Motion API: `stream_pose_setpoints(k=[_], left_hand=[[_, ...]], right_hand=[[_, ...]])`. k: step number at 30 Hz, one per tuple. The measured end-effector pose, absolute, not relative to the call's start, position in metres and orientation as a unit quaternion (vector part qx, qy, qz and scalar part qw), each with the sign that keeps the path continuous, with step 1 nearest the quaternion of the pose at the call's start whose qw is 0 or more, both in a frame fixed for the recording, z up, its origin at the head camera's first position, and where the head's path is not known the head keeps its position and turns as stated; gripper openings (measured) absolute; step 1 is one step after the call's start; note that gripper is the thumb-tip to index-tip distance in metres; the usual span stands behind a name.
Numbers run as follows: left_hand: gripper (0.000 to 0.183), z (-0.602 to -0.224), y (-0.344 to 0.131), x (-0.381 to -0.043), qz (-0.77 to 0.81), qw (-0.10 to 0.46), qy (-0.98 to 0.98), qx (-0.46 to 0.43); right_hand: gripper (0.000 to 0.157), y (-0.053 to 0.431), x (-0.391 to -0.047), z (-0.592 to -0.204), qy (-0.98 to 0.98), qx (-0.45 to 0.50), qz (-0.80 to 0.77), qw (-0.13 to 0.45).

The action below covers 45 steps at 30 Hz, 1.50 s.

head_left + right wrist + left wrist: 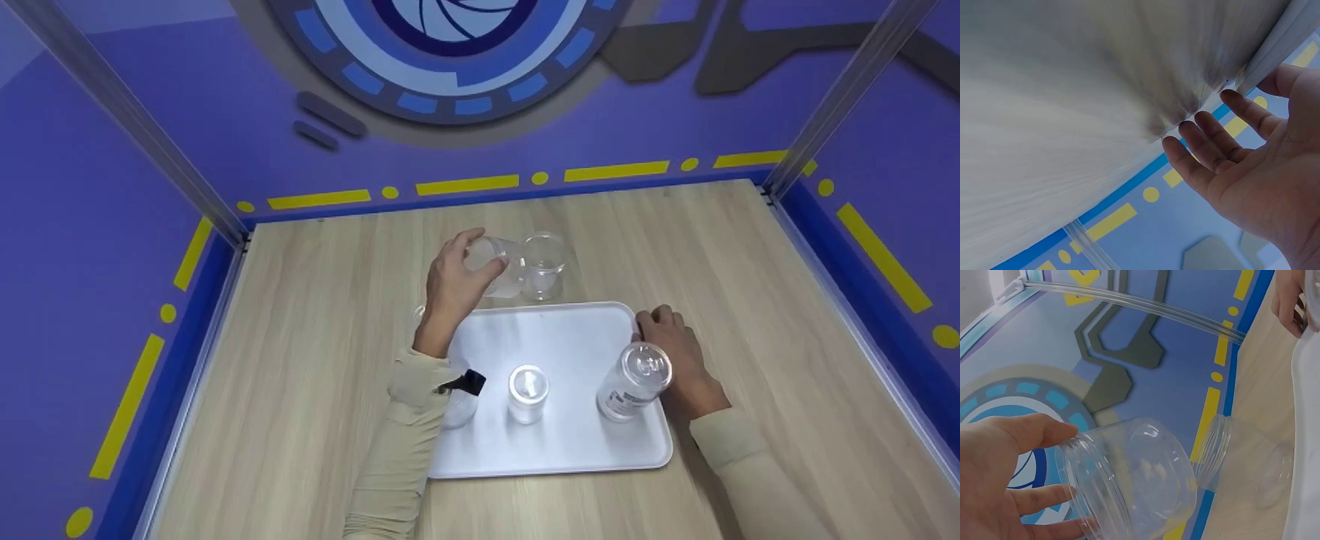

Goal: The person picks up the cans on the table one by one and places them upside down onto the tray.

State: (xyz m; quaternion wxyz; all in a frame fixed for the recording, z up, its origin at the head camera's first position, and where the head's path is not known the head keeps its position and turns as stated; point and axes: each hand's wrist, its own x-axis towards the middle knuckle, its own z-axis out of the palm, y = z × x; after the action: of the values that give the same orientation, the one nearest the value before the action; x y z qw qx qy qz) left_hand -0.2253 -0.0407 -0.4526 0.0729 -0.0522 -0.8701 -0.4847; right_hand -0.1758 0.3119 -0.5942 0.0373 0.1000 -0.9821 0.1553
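Observation:
In the head view my left hand (pixel 454 283) holds a clear plastic jar (pixel 507 279) above the table, just behind the tray. The left wrist view has that jar (pixel 1154 481) tipped on its side, with thumb and fingers around its ridged mouth. Close to it stands a second clear jar (pixel 543 264), its threaded mouth (pixel 1216 450) upward. Beside the right edge of the white tray (pixel 570 330) is my right hand (pixel 677 352). Its fingertips (pixel 1171 143) touch the table, fingers loosely bent around nothing, and the thumb lies near the tray's rim.
On the tray stand a small clear jar (pixel 528 396), a taller clear container (pixel 628 386) with a printed label, and another clear jar (pixel 460 411) partly hidden by the left sleeve. Blue-purple panels (pixel 360 165) enclose the wooden table (pixel 322 322) behind and at both sides.

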Motion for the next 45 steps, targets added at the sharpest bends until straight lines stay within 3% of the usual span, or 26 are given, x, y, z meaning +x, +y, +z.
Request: stream_pose_setpoints(k=[23,45], left_hand=[[0.060,-0.468,-0.044,-0.199,-0.579,0.043,-0.813,-0.045],[0.061,-0.472,-0.044,-0.183,-0.629,0.025,-0.774,-0.065]], right_hand=[[0.032,0.312,-0.176,-0.597,-0.984,0.087,0.155,0.018],[0.030,0.312,-0.175,-0.594,-0.981,0.099,0.163,0.039]])
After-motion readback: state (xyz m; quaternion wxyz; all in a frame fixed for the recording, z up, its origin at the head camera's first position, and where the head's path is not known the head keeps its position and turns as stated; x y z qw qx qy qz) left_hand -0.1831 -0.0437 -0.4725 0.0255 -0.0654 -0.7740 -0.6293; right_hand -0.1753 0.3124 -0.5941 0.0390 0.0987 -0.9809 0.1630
